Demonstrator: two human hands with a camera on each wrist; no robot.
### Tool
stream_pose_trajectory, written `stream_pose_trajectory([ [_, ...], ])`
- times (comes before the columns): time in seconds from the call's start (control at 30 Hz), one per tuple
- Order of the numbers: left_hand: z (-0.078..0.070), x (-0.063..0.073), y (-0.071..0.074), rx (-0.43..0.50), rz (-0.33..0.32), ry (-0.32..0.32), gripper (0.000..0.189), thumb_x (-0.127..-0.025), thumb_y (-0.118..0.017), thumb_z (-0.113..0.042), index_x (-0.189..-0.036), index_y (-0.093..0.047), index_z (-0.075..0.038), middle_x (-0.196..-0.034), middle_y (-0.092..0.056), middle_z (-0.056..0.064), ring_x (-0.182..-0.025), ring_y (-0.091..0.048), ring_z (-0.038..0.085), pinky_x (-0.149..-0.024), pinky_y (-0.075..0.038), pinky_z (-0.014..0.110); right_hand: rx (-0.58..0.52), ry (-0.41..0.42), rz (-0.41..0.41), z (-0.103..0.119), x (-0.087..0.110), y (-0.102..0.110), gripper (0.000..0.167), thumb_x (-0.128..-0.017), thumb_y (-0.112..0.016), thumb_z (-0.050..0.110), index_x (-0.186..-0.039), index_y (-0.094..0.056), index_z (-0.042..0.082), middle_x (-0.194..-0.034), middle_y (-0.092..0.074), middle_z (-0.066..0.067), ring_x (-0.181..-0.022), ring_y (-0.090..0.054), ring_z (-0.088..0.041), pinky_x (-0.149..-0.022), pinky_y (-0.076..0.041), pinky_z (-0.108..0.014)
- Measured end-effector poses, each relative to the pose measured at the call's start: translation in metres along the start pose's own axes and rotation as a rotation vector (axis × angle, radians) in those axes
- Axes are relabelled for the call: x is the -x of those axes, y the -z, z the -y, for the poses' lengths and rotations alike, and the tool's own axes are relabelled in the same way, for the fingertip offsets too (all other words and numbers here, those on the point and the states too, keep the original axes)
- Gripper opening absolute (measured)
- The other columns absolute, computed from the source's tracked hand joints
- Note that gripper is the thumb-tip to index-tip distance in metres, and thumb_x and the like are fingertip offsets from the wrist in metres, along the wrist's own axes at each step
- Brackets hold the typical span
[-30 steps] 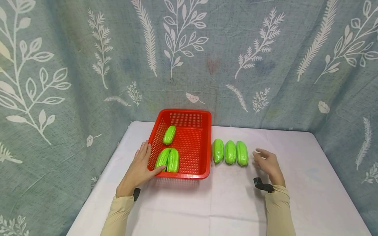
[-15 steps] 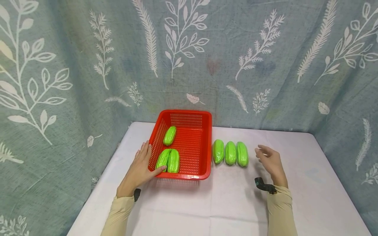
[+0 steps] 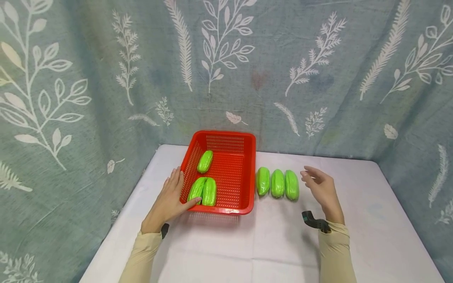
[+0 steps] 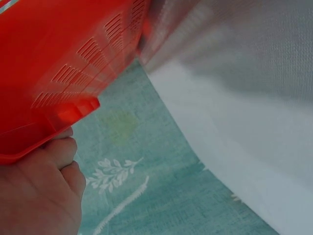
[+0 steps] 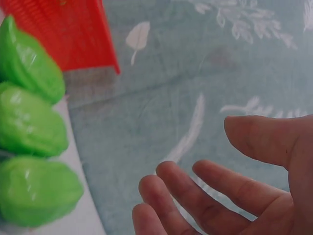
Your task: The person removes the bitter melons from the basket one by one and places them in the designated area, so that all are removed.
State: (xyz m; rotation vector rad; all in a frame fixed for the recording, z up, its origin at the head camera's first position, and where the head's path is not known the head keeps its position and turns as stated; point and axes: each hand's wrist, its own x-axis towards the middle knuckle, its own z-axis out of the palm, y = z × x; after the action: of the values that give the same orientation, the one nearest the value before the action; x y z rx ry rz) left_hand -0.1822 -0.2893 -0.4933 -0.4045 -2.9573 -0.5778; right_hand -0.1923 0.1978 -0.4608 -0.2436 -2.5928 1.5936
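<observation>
My left hand (image 3: 165, 204) rests at the near left corner of a red plastic basket (image 3: 252, 173), fingers straight along its left side and thumb over the front rim. From the left wrist, that hand (image 4: 46, 183) sits against the basket's rim (image 4: 68, 115). Inside the basket lie three bright green, ridged, gourd-like vegetables, one (image 3: 205, 161) farther back and a pair (image 3: 210, 192) near the thumb. Three more stand in a row right of the basket; the rightmost (image 3: 291, 185) is nearest my right hand (image 3: 323, 192). The right wrist view shows this hand (image 5: 234, 196) holding nothing, thumb apart from its relaxed fingers.
A white cloth (image 3: 283, 243) covers the table. Close behind the basket hangs a blue-green curtain (image 3: 247, 98) with white leaf prints, and it also runs along both sides. Each wrist carries a black camera, such as the right one (image 3: 315, 223).
My right hand has lifted a little and shifted left, bringing its fingertips closer to the rightmost green vegetable. My left hand keeps its place on the basket. The head view has shifted slightly.
</observation>
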Motion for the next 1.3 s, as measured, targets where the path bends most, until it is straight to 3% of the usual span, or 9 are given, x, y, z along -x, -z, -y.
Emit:
stream_pose_trajectory([
  [0.27, -0.001, -0.001, 0.002, -0.019, 0.000, -0.006, 0.120, -0.087, -0.065, -0.072, -0.162, -0.016, 0.008, -0.174, -0.004, 0.022, -0.163, -0.006, 0.041, -0.130, -0.015, 0.061, -0.059, 0.089, 0.093, 0.024, -0.002, -0.010, 0.059, -0.104, -0.059, 0.046, -0.150, -0.054, 0.010, -0.142, -0.065, -0.017, -0.127, -0.064, -0.037, -0.112, -0.048, -0.053],
  [0.7, -0.001, -0.002, 0.002, -0.018, 0.007, -0.005, 0.120, -0.087, -0.065, -0.072, -0.162, -0.015, 0.008, -0.174, -0.005, 0.024, -0.163, -0.006, 0.041, -0.130, -0.015, 0.061, -0.078, 0.205, 0.224, 0.085, -0.016, -0.037, 0.053, -0.103, -0.062, 0.040, -0.147, -0.058, 0.010, -0.139, -0.066, -0.016, -0.124, -0.068, -0.035, -0.109, -0.051, -0.053],
  [1.0, -0.001, -0.002, 0.001, -0.018, 0.007, -0.007, 0.120, -0.087, -0.064, -0.073, -0.162, -0.016, 0.008, -0.174, -0.004, 0.023, -0.163, -0.006, 0.042, -0.130, -0.014, 0.061, -0.111, 0.248, 0.297, 0.124, -0.030, -0.070, 0.048, -0.102, -0.065, 0.036, -0.143, -0.062, 0.011, -0.139, -0.067, -0.014, -0.122, -0.068, -0.034, -0.104, -0.055, -0.051],
  [1.3, 0.000, 0.000, 0.000, -0.010, 0.013, -0.002, 0.119, -0.088, -0.064, -0.072, -0.162, -0.015, 0.007, -0.174, -0.004, 0.023, -0.162, -0.006, 0.042, -0.129, -0.014, 0.062, -0.112, 0.264, 0.351, 0.144, -0.046, -0.119, 0.045, -0.102, -0.065, 0.031, -0.139, -0.064, 0.005, -0.141, -0.066, -0.015, -0.129, -0.063, -0.033, -0.108, -0.052, -0.050],
])
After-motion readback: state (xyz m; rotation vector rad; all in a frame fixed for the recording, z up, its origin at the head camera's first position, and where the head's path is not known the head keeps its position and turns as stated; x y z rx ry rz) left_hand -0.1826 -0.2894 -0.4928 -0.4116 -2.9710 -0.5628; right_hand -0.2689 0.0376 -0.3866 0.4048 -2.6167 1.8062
